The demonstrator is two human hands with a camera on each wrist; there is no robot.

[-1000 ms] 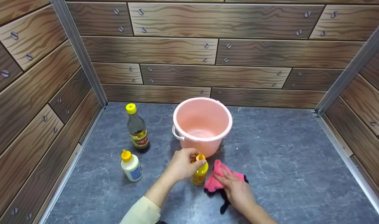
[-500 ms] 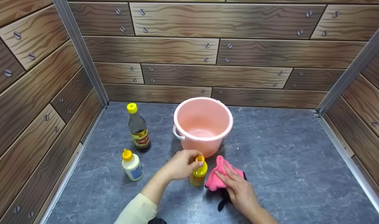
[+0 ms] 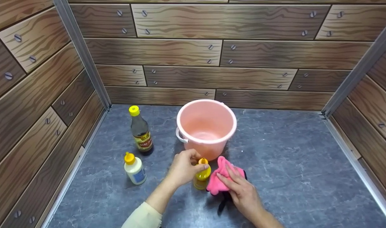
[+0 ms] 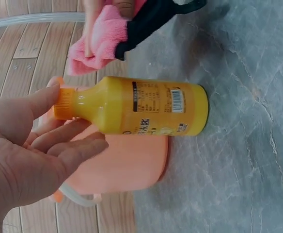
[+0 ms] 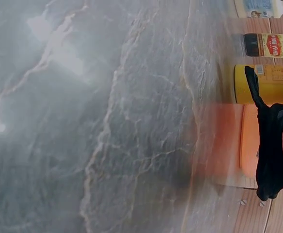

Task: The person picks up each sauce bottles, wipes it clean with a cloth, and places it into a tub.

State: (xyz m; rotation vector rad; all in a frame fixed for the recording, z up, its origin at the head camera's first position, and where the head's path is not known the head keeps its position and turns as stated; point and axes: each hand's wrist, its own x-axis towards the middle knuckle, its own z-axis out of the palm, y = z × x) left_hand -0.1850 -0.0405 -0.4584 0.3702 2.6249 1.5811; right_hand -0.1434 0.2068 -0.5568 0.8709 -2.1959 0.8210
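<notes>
In the head view my left hand (image 3: pixel 183 168) pinches the orange cap (image 4: pixel 65 104) of a yellow squeeze bottle (image 3: pixel 202 183) between thumb and fingers. The bottle stands upright on the grey surface, in front of a pink bucket (image 3: pixel 205 148). To its right, my right hand (image 3: pixel 246 195) grips a bunched pink cloth (image 3: pixel 219 181) with fingers spread over its folds. Black trim and a dangling black strap (image 5: pixel 272 150) show on the cloth in the right wrist view. The cloth is close beside the bottle.
A dark glass bottle with a yellow cap (image 3: pixel 143 137) stands to the left. Nearer is a white bottle with an orange nozzle (image 3: pixel 135 170). A white handle (image 3: pixel 181 136) hangs on the bucket's left side. Wood-patterned walls (image 3: pixel 193 52) enclose the surface.
My right hand and the pink cloth have shifted slightly left, closer to the yellow bottle. The left hand stays at the bottle's cap, and the bottle remains in nearly the same spot.
</notes>
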